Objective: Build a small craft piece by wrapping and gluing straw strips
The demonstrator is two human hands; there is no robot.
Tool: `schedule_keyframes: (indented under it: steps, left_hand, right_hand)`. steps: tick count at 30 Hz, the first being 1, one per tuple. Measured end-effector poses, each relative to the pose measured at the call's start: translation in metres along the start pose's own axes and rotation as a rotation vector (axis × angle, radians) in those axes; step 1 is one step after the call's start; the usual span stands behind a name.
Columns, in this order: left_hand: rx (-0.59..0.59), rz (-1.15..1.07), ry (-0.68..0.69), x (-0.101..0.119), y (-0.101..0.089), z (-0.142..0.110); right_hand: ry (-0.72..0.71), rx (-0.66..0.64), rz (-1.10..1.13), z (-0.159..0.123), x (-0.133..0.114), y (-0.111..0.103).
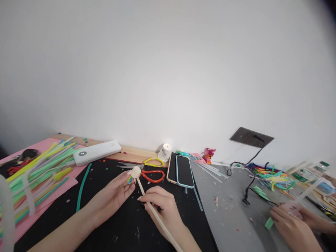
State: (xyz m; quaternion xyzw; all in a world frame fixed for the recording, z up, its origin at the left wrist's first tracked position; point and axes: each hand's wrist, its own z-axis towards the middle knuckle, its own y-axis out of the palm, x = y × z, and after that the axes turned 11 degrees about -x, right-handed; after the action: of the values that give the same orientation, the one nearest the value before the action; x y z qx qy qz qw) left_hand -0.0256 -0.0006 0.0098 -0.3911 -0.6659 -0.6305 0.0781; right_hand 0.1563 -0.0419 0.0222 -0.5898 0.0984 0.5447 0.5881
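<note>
Held just above the black worktop (110, 220), a pale cream rounded knob (136, 172) of what looks like soft, fuzzy material can serve as the centre of the clock, with the wall at twelve. The left hand (119, 190), at eight o'clock, has its grip closed at the knob's edge, fingertips touching it, with a small multicoloured striped piece (130, 179) showing just beneath. The right hand (161, 203), between four and five, has its grip clamped, thumb and forefinger together, on a long cream strip (140, 186) that runs from the knob toward five o'clock and seems joined to it. The step in hand looks to be winding or shaping this strip around the knob; the next move would call for a steady left grip and even tension from the right, lest the turns slip. Red-handled scissors (153, 176) lie at three o'clock, just beside the knob, a light-blue-edged phone (184, 171) farther out that way, and a bundle of pastel fuzzy strips (43, 168) at nine. Well apart, past three, are a co-worker's hands (291, 220).
</note>
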Motion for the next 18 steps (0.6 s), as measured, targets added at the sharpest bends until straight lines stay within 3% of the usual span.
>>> schedule_keyframes:
  steps: [12, 18]
  left_hand:
    - [0.077, -0.064, -0.003, 0.0019, 0.0022, 0.0026]
    - [0.04, 0.07, -0.002, -0.0017, -0.0016, 0.0006]
  right_hand:
    - [-0.102, -0.002, -0.021, 0.0011, -0.002, 0.0014]
    - [-0.114, 0.003, -0.028, 0.001, -0.0032, 0.0002]
